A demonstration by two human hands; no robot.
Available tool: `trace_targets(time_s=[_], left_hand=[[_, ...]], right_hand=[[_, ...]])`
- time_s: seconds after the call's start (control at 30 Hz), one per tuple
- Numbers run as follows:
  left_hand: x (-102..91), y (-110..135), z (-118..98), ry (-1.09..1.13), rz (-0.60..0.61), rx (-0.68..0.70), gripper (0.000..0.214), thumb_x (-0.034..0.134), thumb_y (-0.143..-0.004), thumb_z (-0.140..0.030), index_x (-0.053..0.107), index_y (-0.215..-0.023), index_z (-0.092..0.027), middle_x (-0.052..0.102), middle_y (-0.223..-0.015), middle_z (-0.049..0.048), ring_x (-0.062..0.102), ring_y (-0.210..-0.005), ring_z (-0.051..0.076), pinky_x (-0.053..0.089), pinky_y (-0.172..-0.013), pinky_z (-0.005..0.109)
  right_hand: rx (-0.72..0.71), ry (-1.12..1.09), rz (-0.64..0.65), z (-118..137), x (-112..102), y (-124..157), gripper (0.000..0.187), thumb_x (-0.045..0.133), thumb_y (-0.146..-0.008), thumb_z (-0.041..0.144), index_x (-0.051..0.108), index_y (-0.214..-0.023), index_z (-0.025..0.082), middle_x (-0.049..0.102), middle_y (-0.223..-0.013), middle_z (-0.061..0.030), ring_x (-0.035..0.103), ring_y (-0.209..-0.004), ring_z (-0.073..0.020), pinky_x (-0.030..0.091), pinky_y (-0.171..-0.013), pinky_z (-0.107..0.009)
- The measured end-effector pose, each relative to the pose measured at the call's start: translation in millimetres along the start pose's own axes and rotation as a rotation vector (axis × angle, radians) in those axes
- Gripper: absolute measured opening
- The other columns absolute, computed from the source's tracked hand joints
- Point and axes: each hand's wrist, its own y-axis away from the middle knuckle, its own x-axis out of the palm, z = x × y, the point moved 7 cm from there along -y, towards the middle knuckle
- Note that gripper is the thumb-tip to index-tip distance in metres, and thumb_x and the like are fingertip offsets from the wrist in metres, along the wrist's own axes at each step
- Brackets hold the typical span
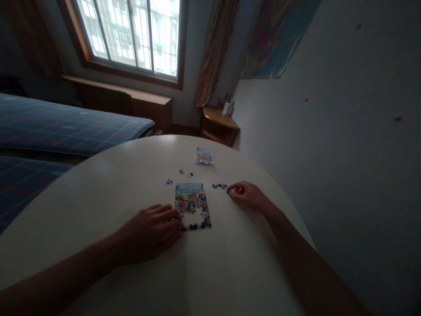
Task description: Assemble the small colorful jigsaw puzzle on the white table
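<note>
A partly assembled jigsaw puzzle [192, 199] lies flat on the white table [138, 171], with a gap in its lower part. My left hand [159, 228] rests over the puzzle's lower left edge, palm down, its fingers stretched out and holding nothing. To the right of the puzzle, my right hand [248, 195] pinches a small dark puzzle piece [228, 191] between thumb and forefinger, low at the tabletop. A few loose pieces [219, 186] lie in a row just left of those fingertips. Other loose pieces [169, 181] are scattered beyond the puzzle's top left corner.
A small square printed packet or picture [204, 156] lies toward the table's far edge. Past the rounded table are a plaid mattress [72, 125] on the left, a wooden corner shelf [219, 120] and a barred window [131, 35]. A pale wall [329, 131] runs along the right.
</note>
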Motion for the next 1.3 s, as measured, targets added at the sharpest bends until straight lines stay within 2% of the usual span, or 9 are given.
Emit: trace_targets(time_s=[0.17,0.4,0.57,0.67,0.83,1.1,1.3], left_hand=[[-2.0,0,1,-0.001,-0.022,0.010,0.020,0.043,-0.098,-0.022,0.063,-0.101,-0.021,0.065,-0.095,0.0052,0.060,-0.085,0.020,0.050,-0.074,0.035],[-3.1,0,5,0.005,-0.017,0.001,0.019,0.043,-0.098,-0.020,0.062,-0.096,-0.020,0.064,-0.092,0.0050,0.059,-0.082,0.019,0.049,-0.073,0.034],[-2.3,0,5,0.008,-0.010,0.007,0.019,0.043,-0.099,-0.020,0.062,-0.097,-0.020,0.064,-0.092,0.0052,0.059,-0.083,0.020,0.049,-0.072,0.034],[-3.3,0,5,0.010,-0.011,0.007,0.019,0.044,-0.098,-0.020,0.062,-0.098,-0.020,0.064,-0.093,0.0053,0.060,-0.083,0.020,0.050,-0.072,0.035],[-4.7,0,5,0.023,-0.034,0.011,0.019,0.043,-0.098,-0.020,0.063,-0.098,-0.020,0.064,-0.091,0.0051,0.060,-0.082,0.019,0.050,-0.072,0.034],[-4.2,0,5,0.003,-0.032,0.006,0.020,0.043,-0.098,-0.020,0.063,-0.097,-0.021,0.065,-0.092,0.0050,0.060,-0.082,0.019,0.050,-0.073,0.033],[-5.1,-1,5,0.005,-0.037,0.005,0.019,0.044,-0.098,-0.019,0.063,-0.096,-0.020,0.065,-0.091,0.0048,0.060,-0.082,0.019,0.051,-0.072,0.033]], right_hand=[[-0.026,0.026,-0.017,5,-2,0,0.023,0.065,-0.079,0.027,0.076,-0.098,0.023,0.064,-0.087,-0.0043,0.057,-0.075,-0.0160,0.044,-0.070,-0.028],[-0.038,0.085,-0.036,10,-2,1,0.026,0.060,-0.075,0.013,0.072,-0.097,0.017,0.065,-0.091,-0.0062,0.058,-0.076,-0.0162,0.044,-0.070,-0.027],[0.001,0.056,-0.157,13,3,-3,0.027,0.061,-0.085,0.030,0.072,-0.106,0.017,0.066,-0.099,-0.0087,0.061,-0.082,-0.0177,0.047,-0.077,-0.029],[-0.027,0.066,-0.188,18,7,-4,0.030,0.064,-0.085,0.039,0.074,-0.106,0.021,0.065,-0.103,-0.0092,0.062,-0.087,-0.0190,0.047,-0.081,-0.031],[-0.042,0.009,-0.144,17,9,-6,0.023,0.066,-0.083,0.034,0.074,-0.100,0.020,0.066,-0.101,-0.0080,0.062,-0.086,-0.0180,0.048,-0.079,-0.030],[-0.008,-0.129,-0.086,14,12,-6,0.024,0.070,-0.078,0.028,0.070,-0.100,0.017,0.071,-0.093,-0.0060,0.065,-0.079,-0.0160,0.049,-0.072,-0.027],[-0.046,-0.180,-0.129,29,3,-2,0.018,0.071,-0.079,0.025,0.072,-0.096,0.019,0.074,-0.088,-0.0049,0.067,-0.082,-0.0169,0.048,-0.076,-0.029]])
